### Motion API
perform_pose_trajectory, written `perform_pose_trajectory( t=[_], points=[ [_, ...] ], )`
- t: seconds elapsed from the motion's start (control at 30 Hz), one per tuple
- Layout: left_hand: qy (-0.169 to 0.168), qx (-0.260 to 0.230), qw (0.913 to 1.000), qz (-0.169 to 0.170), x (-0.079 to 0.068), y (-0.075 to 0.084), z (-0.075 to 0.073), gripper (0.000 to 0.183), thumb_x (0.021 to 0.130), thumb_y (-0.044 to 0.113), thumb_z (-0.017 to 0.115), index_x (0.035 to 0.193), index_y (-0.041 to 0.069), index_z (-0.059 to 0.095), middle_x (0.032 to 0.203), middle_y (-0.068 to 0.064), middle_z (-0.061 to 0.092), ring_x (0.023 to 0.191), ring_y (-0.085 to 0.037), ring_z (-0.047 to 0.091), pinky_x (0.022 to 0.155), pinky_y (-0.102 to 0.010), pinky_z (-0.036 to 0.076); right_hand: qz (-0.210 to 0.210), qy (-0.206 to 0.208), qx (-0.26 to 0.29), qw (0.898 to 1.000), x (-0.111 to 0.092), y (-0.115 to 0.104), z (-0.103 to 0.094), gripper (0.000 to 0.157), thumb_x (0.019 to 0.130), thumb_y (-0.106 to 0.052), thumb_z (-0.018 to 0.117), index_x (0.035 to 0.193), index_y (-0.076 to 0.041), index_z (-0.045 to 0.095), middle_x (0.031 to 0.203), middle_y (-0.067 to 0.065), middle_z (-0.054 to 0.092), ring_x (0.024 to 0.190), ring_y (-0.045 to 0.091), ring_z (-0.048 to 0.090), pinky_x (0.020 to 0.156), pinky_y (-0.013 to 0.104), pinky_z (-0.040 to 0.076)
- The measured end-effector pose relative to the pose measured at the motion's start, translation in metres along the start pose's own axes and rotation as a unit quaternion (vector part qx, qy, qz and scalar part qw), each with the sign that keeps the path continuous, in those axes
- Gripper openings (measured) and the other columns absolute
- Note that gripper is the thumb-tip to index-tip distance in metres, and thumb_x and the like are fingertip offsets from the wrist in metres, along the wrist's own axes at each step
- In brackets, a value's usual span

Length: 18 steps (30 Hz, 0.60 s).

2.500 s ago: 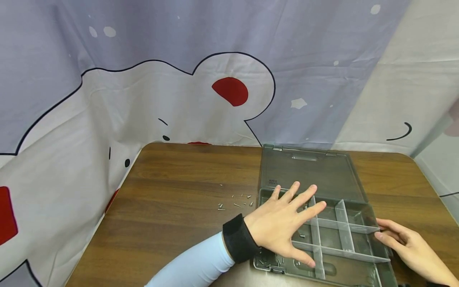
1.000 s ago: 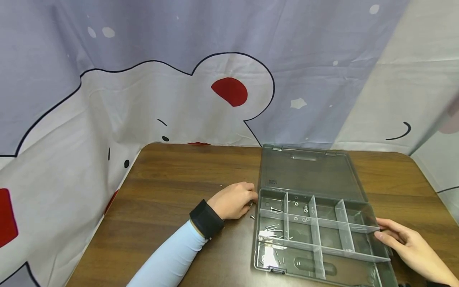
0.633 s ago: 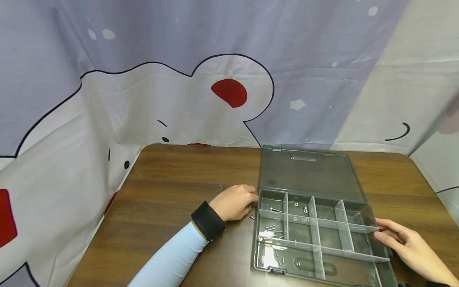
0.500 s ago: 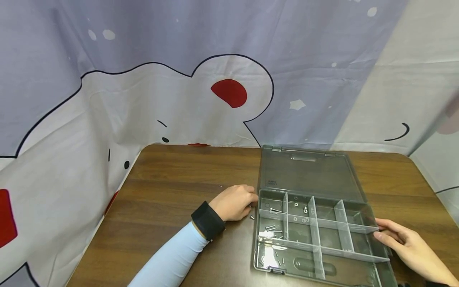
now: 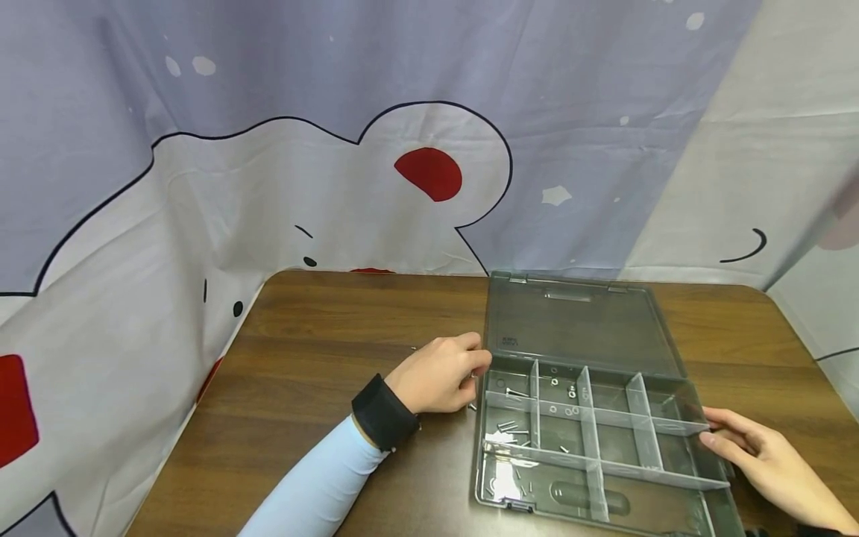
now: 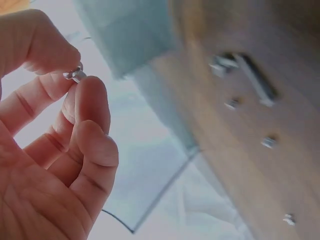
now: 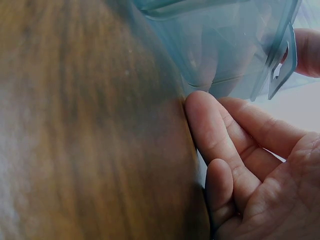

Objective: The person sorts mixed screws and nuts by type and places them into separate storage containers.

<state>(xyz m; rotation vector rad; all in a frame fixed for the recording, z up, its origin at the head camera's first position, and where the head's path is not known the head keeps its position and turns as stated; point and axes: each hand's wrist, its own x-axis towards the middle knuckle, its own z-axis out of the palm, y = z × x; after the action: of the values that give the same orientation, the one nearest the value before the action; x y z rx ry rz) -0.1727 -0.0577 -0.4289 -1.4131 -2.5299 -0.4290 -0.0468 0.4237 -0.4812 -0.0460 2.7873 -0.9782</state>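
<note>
My left hand [image 5: 439, 377] is just left of an open grey clear-plastic compartment box [image 5: 616, 438]. Between thumb and fingertips it pinches a small metal screw [image 6: 76, 75], plain in the left wrist view. Loose screws [image 6: 257, 82] lie on the wooden table near that hand, largely covered by it in the head view. At the box's right side, my right hand [image 5: 765, 459] rests with relaxed fingers against the wall; its thumb [image 7: 307, 52] shows beside a latch [image 7: 285, 62] in the right wrist view.
The box's lid [image 5: 577, 321] lies folded back toward the curtain [image 5: 302, 186]. Screws [image 5: 511, 427] lie in the left compartments, and small nuts or washers [image 5: 572, 393] in the one beside them. The brown table [image 5: 349, 313] extends to both sides of the box.
My left hand, earlier spread over the box, went left and down to the loose screws. It has now risen slightly with a screw between its fingertips. The right hand stays put.
</note>
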Motion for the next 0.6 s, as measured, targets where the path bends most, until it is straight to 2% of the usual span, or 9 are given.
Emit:
perform_pose_trajectory(
  t=[0.2,0.33,0.4,0.43,0.5,0.6],
  points=[
    [0.018,-0.005,0.999,0.041,0.012,0.021,-0.008,0.017,0.071,0.004,0.063,0.08,0.018,0.058,0.08,0.007,0.045,0.059,-0.003,0.043,0.055,-0.015,0.035,0.003,0.001,-0.005,1.0,0.001,0.002,0.0,0.056,0.108,-0.027,0.055,0.147,0.011,0.043,0.135,0.036,0.059,0.091,-0.02,0.054,0.07,0.014,0.05],
    [0.013,0.008,0.9977,0.066,0.026,0.037,-0.008,0.015,0.073,0.007,0.065,0.08,0.018,0.058,0.079,0.007,0.046,0.062,-0.002,0.044,0.058,-0.015,0.037,0.001,0.001,-0.003,1.0,0.001,0.001,0.0,0.056,0.108,-0.026,0.055,0.148,0.011,0.043,0.135,0.035,0.059,0.092,-0.02,0.054,0.07,0.013,0.049],
    [0.006,0.014,0.9967,0.08,0.033,0.045,-0.007,0.015,0.075,0.009,0.066,0.081,0.019,0.058,0.079,0.007,0.046,0.063,-0.002,0.044,0.06,-0.016,0.038,-0.002,0.006,-0.004,1.0,0.0,0.001,0.001,0.055,0.107,-0.024,0.056,0.147,0.011,0.044,0.13,0.03,0.063,0.091,-0.019,0.055,0.07,0.014,0.049],
    [0.002,0.017,0.9962,0.085,0.037,0.05,-0.007,0.014,0.075,0.009,0.066,0.082,0.019,0.058,0.079,0.008,0.046,0.064,-0.002,0.044,0.062,-0.016,0.039,-0.004,0.01,-0.003,1.0,0.0,0.0,0.001,0.054,0.107,-0.024,0.056,0.147,0.011,0.045,0.128,0.025,0.065,0.091,-0.018,0.056,0.07,0.014,0.05],
    [-0.003,0.022,0.9951,0.096,0.044,0.058,-0.005,0.014,0.076,0.011,0.066,0.082,0.021,0.058,0.079,0.009,0.045,0.065,-0.001,0.044,0.063,-0.016,0.04,-0.009,0.016,-0.001,1.0,-0.001,0.0,0.001,0.052,0.106,-0.022,0.057,0.146,0.01,0.046,0.121,0.005,0.07,0.09,-0.016,0.058,0.069,0.014,0.05],
    [-0.008,0.03,0.9933,0.111,0.053,0.071,-0.004,0.013,0.076,0.012,0.065,0.084,0.021,0.06,0.079,0.009,0.045,0.065,-0.001,0.043,0.064,-0.016,0.04,-0.015,0.025,0.004,1.0,-0.001,0.001,0.002,0.05,0.106,-0.02,0.059,0.146,0.008,0.048,0.111,-0.026,0.063,0.09,-0.014,0.06,0.069,0.016,0.051]
  ],
)
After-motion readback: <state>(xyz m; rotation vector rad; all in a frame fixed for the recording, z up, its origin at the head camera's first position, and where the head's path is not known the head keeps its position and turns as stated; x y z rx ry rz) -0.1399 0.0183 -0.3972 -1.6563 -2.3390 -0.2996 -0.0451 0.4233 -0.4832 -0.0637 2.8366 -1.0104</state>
